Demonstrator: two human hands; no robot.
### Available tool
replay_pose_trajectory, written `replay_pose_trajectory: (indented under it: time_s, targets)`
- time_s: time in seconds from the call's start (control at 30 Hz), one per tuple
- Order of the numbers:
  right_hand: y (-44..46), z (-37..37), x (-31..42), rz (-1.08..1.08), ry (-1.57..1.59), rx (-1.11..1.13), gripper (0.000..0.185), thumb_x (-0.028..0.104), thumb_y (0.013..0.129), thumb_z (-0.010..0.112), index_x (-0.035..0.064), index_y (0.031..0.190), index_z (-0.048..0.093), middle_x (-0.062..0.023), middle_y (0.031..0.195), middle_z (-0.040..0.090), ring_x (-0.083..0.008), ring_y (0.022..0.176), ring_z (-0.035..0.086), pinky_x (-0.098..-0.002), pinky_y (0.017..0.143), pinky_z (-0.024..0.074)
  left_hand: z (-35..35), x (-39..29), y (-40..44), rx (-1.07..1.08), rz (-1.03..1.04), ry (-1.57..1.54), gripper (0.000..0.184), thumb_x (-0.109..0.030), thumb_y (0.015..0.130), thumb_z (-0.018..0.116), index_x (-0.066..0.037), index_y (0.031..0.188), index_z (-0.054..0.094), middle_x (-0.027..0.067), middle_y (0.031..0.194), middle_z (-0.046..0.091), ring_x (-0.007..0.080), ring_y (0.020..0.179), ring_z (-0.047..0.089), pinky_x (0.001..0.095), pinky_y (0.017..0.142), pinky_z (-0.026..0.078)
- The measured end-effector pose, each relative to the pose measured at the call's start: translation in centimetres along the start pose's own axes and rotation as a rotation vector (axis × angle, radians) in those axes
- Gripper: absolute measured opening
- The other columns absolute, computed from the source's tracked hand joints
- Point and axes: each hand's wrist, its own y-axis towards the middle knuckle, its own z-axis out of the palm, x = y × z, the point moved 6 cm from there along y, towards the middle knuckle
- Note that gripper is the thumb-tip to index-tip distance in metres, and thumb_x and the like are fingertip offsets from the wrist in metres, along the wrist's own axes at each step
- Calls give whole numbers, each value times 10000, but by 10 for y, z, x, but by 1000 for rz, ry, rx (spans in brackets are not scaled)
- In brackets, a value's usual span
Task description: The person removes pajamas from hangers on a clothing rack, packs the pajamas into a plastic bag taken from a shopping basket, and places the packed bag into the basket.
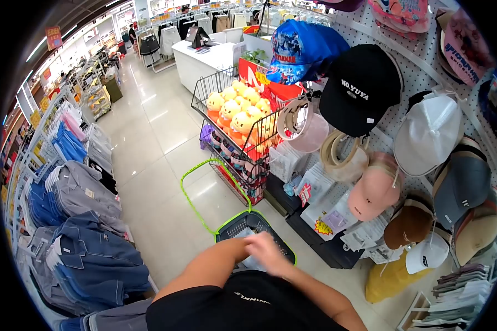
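Observation:
A dark shopping basket (284, 249) with a bright green rim is below my hands. Its green handle (183, 190) is swung out to the left. Inside the basket lies something pale blue and white, partly covered by my hands. My right hand (266, 252) is over the basket, smeared by motion, so its fingers are unclear. My left forearm (212, 262) reaches across to the same spot. The left hand is mostly hidden behind the right one, and I cannot make out whether either holds anything.
A wire bin (201, 99) of yellow and orange plush toys (240, 118) stands ahead. Caps, including a black cap (361, 88) and a pink cap (374, 187), hang on a pegboard at right. Denim shirts (96, 248) line the left. A tiled aisle (149, 138) runs between.

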Motion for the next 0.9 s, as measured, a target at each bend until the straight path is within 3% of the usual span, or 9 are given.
replay_pose_trajectory:
  time_s: [0.03, 0.07, 0.2, 0.3, 0.37, 0.47, 0.7, 0.8, 0.9]
  targets:
    - [8, 34, 12, -90, 158, -13, 320, 223, 920, 580, -2, 1148, 576, -196, 1130, 598, -297, 1094, 564, -374, 962, 431, -5, 14, -18, -113, 7, -8, 265, -174, 841, 591, -111, 1069, 710, 131, 1124, 681, 275, 1051, 655, 400, 845, 534]
    - [16, 39, 65, -268, -54, 78, 327, 237, 941, 564, -1, 1165, 565, -177, 1169, 582, -305, 1144, 530, -374, 1000, 398, -14, 33, -43, -227, 16, -12, 251, -170, 846, 583, -108, 1042, 727, 131, 1106, 691, 274, 1063, 654, 396, 850, 534]
    - [36, 31, 166, -387, 395, 349, 312, 276, 963, 526, 7, 1114, 580, -159, 1157, 563, -300, 1106, 518, -380, 971, 399, 12, 89, -62, -190, -87, -123, 256, -166, 852, 577, -108, 1054, 723, 129, 1115, 689, 274, 1068, 652, 394, 856, 532]
    - [76, 51, 67, -240, 24, 103, 322, 329, 923, 566, 17, 969, 633, -172, 973, 623, -328, 945, 581, -410, 849, 449, 31, 113, -67, -150, -138, -172, 260, -162, 856, 572, -108, 1063, 720, 127, 1121, 687, 274, 1071, 652, 392, 862, 530]
    - [98, 52, -9, 86, -148, 86, 359, 383, 884, 592, 30, 924, 646, -186, 944, 604, -349, 935, 547, -421, 834, 434, 38, 122, -68, -129, -156, -182, 263, -160, 859, 569, -108, 1069, 718, 126, 1126, 686, 274, 1073, 651, 391, 865, 529]
    - [102, 75, 0, 45, -338, 13, 370, 380, 899, 553, 22, 854, 639, -200, 885, 630, -360, 892, 591, -456, 820, 447, 42, 130, -71, -111, -171, -196, 267, -156, 863, 565, -109, 1078, 715, 125, 1133, 684, 274, 1077, 650, 390, 870, 527]
    - [70, 36, 214, -265, 366, 476, 368, 379, 929, 547, 14, 888, 521, -162, 898, 525, -298, 855, 518, -383, 771, 423, 42, 128, -70, -91, -171, -205, 277, -148, 872, 554, -109, 1099, 709, 121, 1148, 679, 274, 1085, 648, 386, 882, 524]
    - [76, 61, 156, -155, 209, 381, 310, 341, 920, 575, 32, 898, 555, -137, 887, 545, -277, 845, 535, -358, 793, 437, 37, 123, -66, -96, -166, -206, 282, -145, 876, 549, -109, 1107, 706, 120, 1155, 678, 274, 1088, 647, 384, 887, 522]
    - [94, 81, 17, 154, -149, 235, 420, 459, 874, 580, 46, 919, 642, -210, 954, 617, -350, 899, 599, -426, 796, 478, 38, 117, -57, -98, -169, -203, 286, -141, 881, 544, -110, 1116, 703, 118, 1162, 676, 274, 1091, 646, 383, 892, 520]
